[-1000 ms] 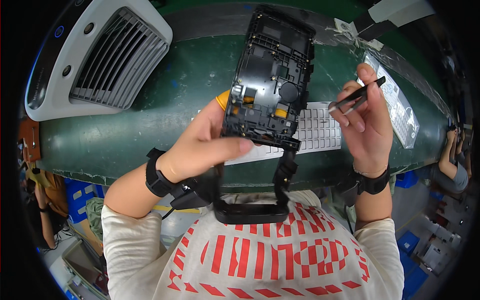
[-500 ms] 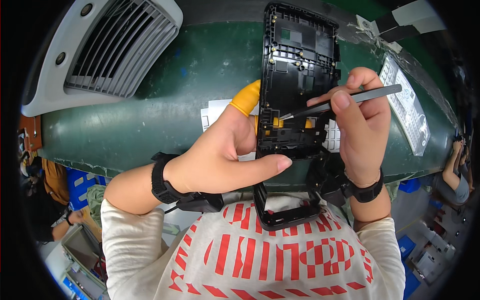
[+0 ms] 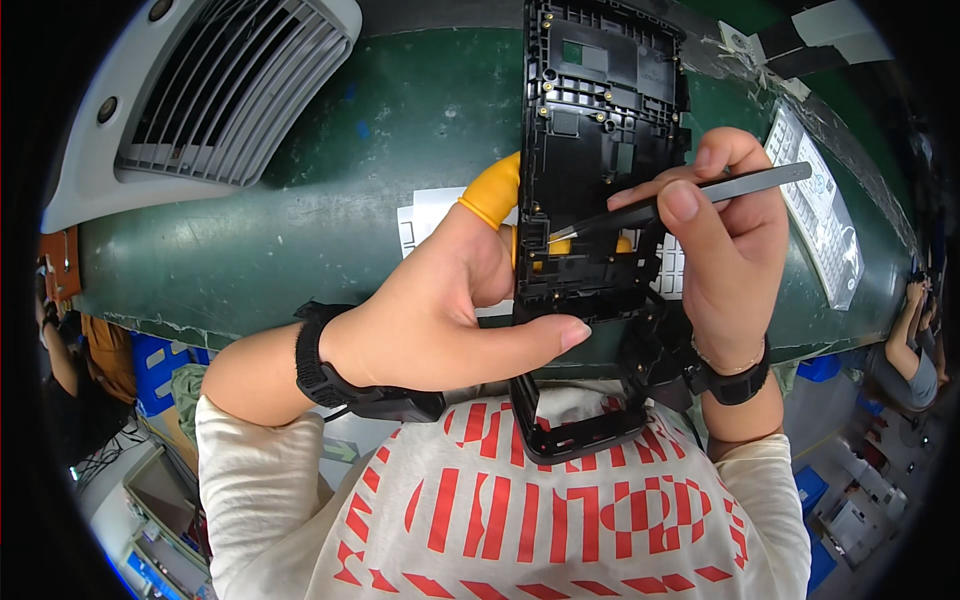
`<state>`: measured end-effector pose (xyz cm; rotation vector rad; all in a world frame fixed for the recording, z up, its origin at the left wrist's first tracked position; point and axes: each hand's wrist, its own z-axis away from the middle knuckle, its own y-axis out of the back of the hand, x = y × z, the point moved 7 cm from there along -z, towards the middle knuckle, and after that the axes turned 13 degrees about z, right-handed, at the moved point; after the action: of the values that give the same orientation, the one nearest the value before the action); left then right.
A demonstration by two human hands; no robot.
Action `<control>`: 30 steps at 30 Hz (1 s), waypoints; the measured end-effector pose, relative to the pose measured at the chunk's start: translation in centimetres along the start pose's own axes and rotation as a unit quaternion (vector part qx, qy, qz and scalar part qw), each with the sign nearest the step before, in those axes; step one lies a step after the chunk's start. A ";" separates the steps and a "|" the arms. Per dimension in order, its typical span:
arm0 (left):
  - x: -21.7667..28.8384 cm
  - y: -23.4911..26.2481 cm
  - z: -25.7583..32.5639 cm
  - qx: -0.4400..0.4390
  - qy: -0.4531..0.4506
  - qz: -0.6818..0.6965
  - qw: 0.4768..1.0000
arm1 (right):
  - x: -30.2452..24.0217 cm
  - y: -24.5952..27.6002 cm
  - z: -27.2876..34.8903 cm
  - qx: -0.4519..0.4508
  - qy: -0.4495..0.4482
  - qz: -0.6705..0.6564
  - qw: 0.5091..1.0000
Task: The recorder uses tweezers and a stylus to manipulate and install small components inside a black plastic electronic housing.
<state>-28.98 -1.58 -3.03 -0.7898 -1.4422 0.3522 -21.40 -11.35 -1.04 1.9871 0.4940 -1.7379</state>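
My left hand (image 3: 455,320) is closed around a long black plastic housing (image 3: 575,155), with its fingers behind and its thumb along the near end. Yellow finger cots (image 3: 490,197) cover some of those fingers, and yellow shows through gaps in the part. The housing is tilted up and has ribs, cutouts and small brass inserts; an open black frame extends from its near end toward my shirt. Dark tweezers (image 3: 755,183) are pinched in my right hand (image 3: 735,240). Their tips reach into the housing's lower left area; whether they grip anything is too small to tell.
A pale vented casing (image 3: 95,190) stands at the far left of the green table (image 3: 250,270). A white keyboard-like panel (image 3: 820,215) in clear wrap lies at right. White sheets (image 3: 430,208) lie beneath the housing. Another person's arm (image 3: 905,350) is at the right edge.
The housing's far end has shifted slightly up in the picture. The tweezer tips have moved a little left inside it. At far left, another person's hand has moved away from the open box.
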 end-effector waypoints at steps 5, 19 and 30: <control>0.0 0.0 0.1 -0.001 0.005 0.009 1.000 | -0.3 -0.2 0.0 0.023 -0.005 -0.004 1.000; -0.1 0.0 0.1 0.002 0.016 -0.003 1.000 | 0.1 0.1 0.0 0.021 -0.012 0.001 1.000; 0.0 0.0 0.1 -0.009 -0.011 -0.034 0.999 | 0.1 0.0 0.1 0.015 -0.013 0.007 1.000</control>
<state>-29.09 -1.56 -3.05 -0.7527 -1.4910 0.2971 -21.45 -11.38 -1.16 1.9808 0.4464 -1.7716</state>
